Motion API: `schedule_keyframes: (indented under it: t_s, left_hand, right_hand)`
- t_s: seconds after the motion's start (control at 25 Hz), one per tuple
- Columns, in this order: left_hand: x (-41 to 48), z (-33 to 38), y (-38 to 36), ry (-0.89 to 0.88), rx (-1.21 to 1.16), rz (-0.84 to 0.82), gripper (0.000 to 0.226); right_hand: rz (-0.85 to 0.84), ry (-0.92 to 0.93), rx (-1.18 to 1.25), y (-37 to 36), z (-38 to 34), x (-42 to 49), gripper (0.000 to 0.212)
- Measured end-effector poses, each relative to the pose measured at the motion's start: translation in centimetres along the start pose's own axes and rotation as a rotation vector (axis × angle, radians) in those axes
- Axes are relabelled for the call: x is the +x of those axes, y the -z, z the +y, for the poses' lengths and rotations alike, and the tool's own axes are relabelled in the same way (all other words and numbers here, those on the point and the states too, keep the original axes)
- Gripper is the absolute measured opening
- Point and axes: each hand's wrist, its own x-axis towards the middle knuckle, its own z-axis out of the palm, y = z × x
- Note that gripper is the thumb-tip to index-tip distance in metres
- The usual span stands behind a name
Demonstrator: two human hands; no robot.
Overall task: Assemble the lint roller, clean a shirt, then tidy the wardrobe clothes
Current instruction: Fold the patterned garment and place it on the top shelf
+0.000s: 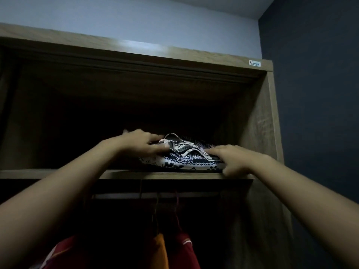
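stage: wardrobe tidying, late | left hand [142, 141], right hand [232, 159]: fingers spread flat on folded patterned cloth [184, 159], 12 o'clock on shelf [120, 174] | lint roller unseen

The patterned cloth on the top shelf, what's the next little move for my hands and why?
Probably press it flat and nudge it deeper. The folded patterned cloth sits at the front edge of the top shelf, its upper layers rumpled. The left hand rests on its left side and the right hand on its right front corner, so both can smooth and push.
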Motion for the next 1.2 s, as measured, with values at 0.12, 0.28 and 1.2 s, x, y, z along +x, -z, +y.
schedule_keyframes:
  t_s: [0.12, 0.28, 1.2]
  left_hand:
    - [-0.7, 0.1, -0.8, -0.079, 0.308, -0.025, 0.12]
    - [-0.8, -0.5, -0.5, -0.22, 0.125, 0.029, 0.11]
    - [1.2, 0.5, -2.1, -0.272, 0.465, 0.232, 0.063]
  right_hand:
    - [-0.054, -0.029, 0.05, 0.3, 0.6, -0.8, 0.086]
    - [-0.025, 0.004, 0.098, 0.4, 0.9, 0.1, 0.077]
    - [-0.085, -0.092, -0.247, -0.4, 2.7, 3.7, 0.057]
